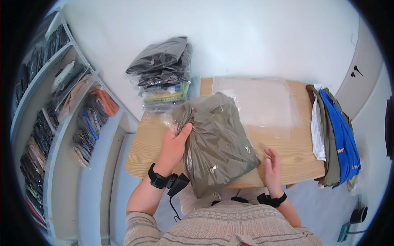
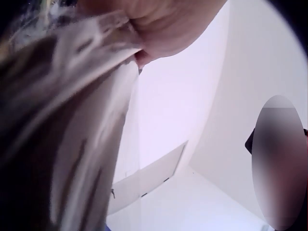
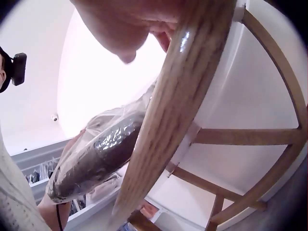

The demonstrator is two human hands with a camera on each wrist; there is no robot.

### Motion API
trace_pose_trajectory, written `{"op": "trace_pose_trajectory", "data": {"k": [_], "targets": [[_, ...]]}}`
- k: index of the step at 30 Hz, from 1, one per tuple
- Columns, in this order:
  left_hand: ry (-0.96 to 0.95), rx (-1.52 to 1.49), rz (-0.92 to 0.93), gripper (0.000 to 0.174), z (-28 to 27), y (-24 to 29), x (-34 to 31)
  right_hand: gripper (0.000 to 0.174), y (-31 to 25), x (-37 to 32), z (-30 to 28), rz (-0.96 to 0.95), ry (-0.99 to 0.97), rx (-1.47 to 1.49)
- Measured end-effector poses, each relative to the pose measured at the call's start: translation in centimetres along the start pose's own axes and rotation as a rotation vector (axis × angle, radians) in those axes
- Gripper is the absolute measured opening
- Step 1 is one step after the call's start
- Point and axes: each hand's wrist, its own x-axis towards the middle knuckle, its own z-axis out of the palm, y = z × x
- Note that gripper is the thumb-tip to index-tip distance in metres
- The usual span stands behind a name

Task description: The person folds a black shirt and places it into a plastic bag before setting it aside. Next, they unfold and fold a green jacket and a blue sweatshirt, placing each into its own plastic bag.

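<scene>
A clear bag (image 1: 201, 143) with an olive garment (image 1: 230, 135) inside is held by the left hand (image 1: 174, 145) over the near side of the table (image 1: 150, 143), left of its middle. The film is bunched at the bag's left side and is pinched between the thumb and the curled fingers, and creases are spread from that grip across the garment. The bag's near end is extended past the table's near edge; whether its underside is borne by the wood cannot be told. Two pale zip pulls (image 1: 214, 168) are seen through the film.

The right hand (image 1: 272, 169) is placed just right of the bag, by the table's near edge, with its fingers loosely bent and free; whether the table is touched cannot be told. A black strap (image 1: 160, 177) is worn on each wrist.

Flat sleeves (image 1: 258, 100) are laid at the table's far side. A stack (image 1: 164, 67) of bagged clothes is piled at the far left, and loose clothes (image 1: 338, 135) are draped over the right end. More packed clothes (image 1: 39, 158) are kept on the shelves (image 1: 86, 184) at left.
</scene>
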Motion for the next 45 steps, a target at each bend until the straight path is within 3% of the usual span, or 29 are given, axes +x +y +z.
{"op": "trace_pose_trajectory", "data": {"k": [4, 6, 8, 12, 14, 16, 18, 19, 21, 24, 28, 39, 42, 44, 45], "targets": [[0.001, -0.017, 0.118, 0.030, 1.1, 5.0, 3.2, 0.031, -0.4, 0.0, -0.8, 0.092, 0.079, 0.078], [0.019, -0.067, 0.082, 0.027, 1.0, 7.6, 5.5, 0.030, -0.6, -0.1, -0.4, 0.056, 0.082, 0.073], [0.125, -0.105, 0.246, 0.027, 0.0, 9.7, 9.1, 0.030, -0.7, -0.1, -0.2, 0.043, 0.094, 0.052], [0.244, -0.260, 0.344, 0.032, -4.7, 13.6, 16.0, 0.031, -0.6, -0.2, -0.5, 0.063, 0.109, 0.074], [0.338, -0.426, 0.502, 0.031, -8.5, 13.1, 21.5, 0.031, 0.0, -0.1, -0.4, 0.043, 0.131, 0.098], [0.470, -0.247, 0.475, 0.031, -17.2, 9.4, 30.3, 0.031, -0.2, -0.2, -0.4, 0.048, 0.129, 0.054], [0.504, -0.579, 0.272, 0.029, -14.8, 9.6, 28.6, 0.032, -0.4, -0.2, -0.4, 0.041, 0.131, 0.062], [0.500, -0.579, 0.275, 0.029, -16.6, 8.0, 30.0, 0.032, -0.4, -0.2, -0.4, 0.045, 0.129, 0.068], [0.526, -0.348, -0.003, 0.027, -21.6, 3.5, 34.3, 0.032, -0.5, -0.1, -0.3, 0.050, 0.129, 0.073], [0.580, -0.407, -0.006, 0.024, -20.8, 3.3, 33.0, 0.032, -0.2, 0.0, -0.2, 0.060, 0.127, 0.078], [0.501, -0.498, -0.038, 0.024, -21.1, 4.2, 32.9, 0.031, -0.4, 0.0, 0.0, 0.041, 0.111, 0.064], [0.484, -0.246, -0.110, 0.026, -21.5, 4.9, 34.6, 0.031, -0.2, 0.1, -0.1, 0.056, 0.109, 0.054], [0.428, -0.348, -0.078, 0.032, -21.0, 5.1, 32.6, 0.031, -0.4, 0.0, -0.1, 0.062, 0.096, 0.049], [0.195, -0.686, -0.060, 0.042, -19.6, 6.5, 29.2, 0.031, -0.6, 0.0, -0.1, 0.075, 0.089, 0.051], [0.274, -0.760, -0.100, 0.048, -18.7, 7.4, 27.1, 0.031, -0.7, 0.0, -0.1, 0.068, 0.088, 0.024]]}}
